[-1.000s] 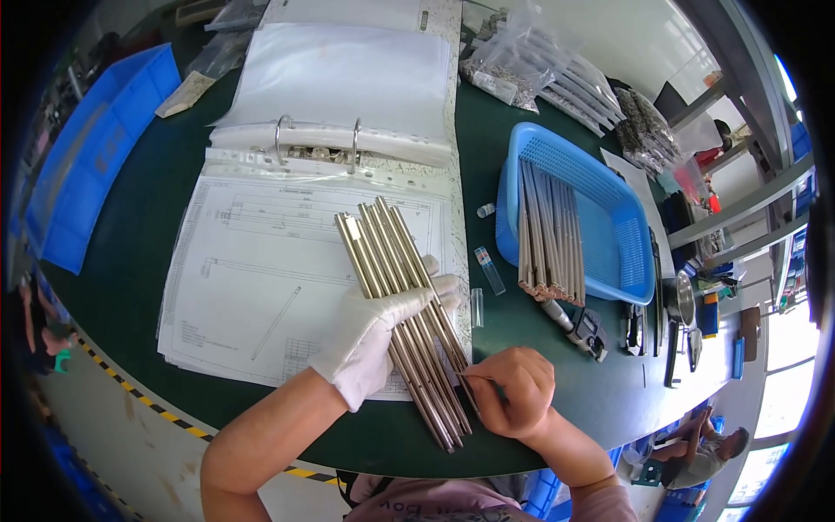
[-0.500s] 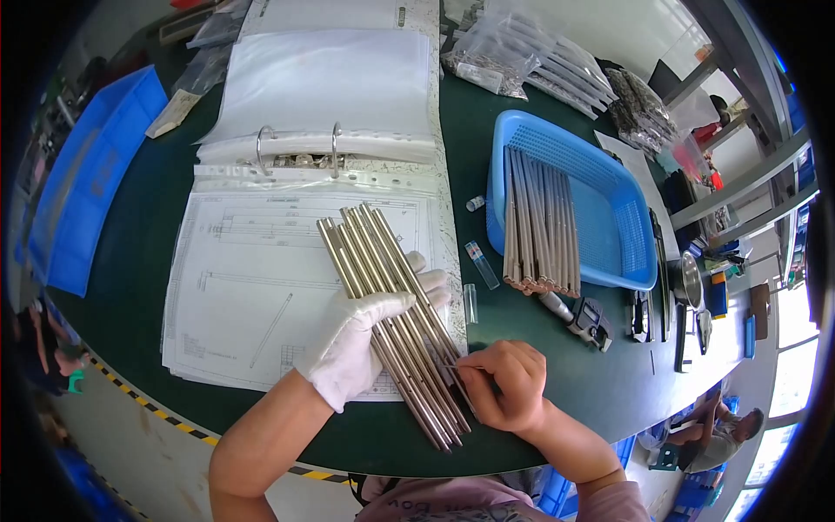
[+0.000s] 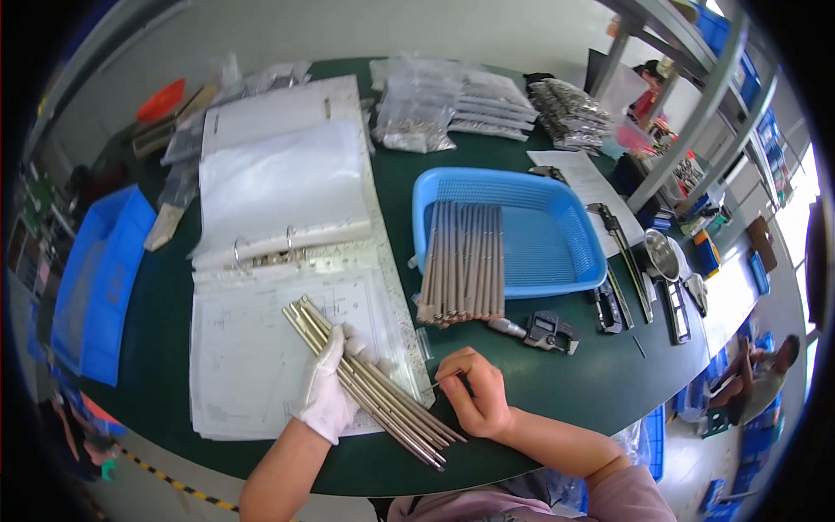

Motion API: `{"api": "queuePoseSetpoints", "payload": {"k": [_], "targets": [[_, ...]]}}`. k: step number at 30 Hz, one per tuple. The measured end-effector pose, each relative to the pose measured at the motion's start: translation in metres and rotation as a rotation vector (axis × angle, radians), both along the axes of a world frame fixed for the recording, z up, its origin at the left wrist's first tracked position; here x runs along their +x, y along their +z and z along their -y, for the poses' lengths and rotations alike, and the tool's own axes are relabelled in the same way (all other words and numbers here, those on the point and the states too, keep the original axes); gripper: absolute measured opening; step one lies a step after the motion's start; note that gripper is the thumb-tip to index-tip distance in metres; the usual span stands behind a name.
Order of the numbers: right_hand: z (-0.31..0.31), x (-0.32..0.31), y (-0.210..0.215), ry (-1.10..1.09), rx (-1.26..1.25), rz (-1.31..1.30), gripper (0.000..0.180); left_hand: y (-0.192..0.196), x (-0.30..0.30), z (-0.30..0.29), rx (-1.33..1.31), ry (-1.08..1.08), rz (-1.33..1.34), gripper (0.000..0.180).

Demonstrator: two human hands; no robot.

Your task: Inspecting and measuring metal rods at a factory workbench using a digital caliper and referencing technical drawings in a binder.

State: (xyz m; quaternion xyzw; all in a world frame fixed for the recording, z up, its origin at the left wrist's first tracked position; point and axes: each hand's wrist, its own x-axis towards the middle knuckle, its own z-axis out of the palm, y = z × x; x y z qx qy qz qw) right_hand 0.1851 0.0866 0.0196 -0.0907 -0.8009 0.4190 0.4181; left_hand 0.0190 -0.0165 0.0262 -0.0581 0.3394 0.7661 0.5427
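Observation:
In a white glove, my left hand (image 3: pixel 329 396) is wrapped round a bundle of slim, shiny metal rods (image 3: pixel 391 400). The bundle slants from the binder's drawing page (image 3: pixel 248 348) down toward the table's near edge. My bare right hand (image 3: pixel 474 396) is closed in a pinch just right of the rods, with a thin pin-like piece (image 3: pixel 437 383) between thumb and forefinger. The pin's tip points toward the bundle; whether it touches a rod I cannot tell. More metal rods (image 3: pixel 465 261) lie side by side in a blue plastic basket (image 3: pixel 574 204), their near ends over its rim.
A digital micrometer (image 3: pixel 550 332) lies in front of the basket, with calipers (image 3: pixel 624 261) and a metal bowl (image 3: pixel 661 255) to its right. Bagged parts (image 3: pixel 417 113) are stacked behind. At the left stands a blue bin (image 3: pixel 100 287). Shelf posts rise at the right.
The view has tilted up, so the far table and wall show more. The rod bundle slants more flatly now, and my right hand with the pin has drawn slightly away from it.

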Motion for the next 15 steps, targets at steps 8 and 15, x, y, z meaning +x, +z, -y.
{"api": "queuePoseSetpoints", "payload": {"k": [8,15], "targets": [[-0.030,0.066,0.007,-0.015,0.254,-0.025,0.011,0.038,-0.015,0.013,0.101,0.042,0.061,0.026],[-0.074,0.099,0.000,-0.169,0.244,-0.016,0.010,0.134,0.011,-0.079,-0.120,-0.359,-0.491,0.019]]}}
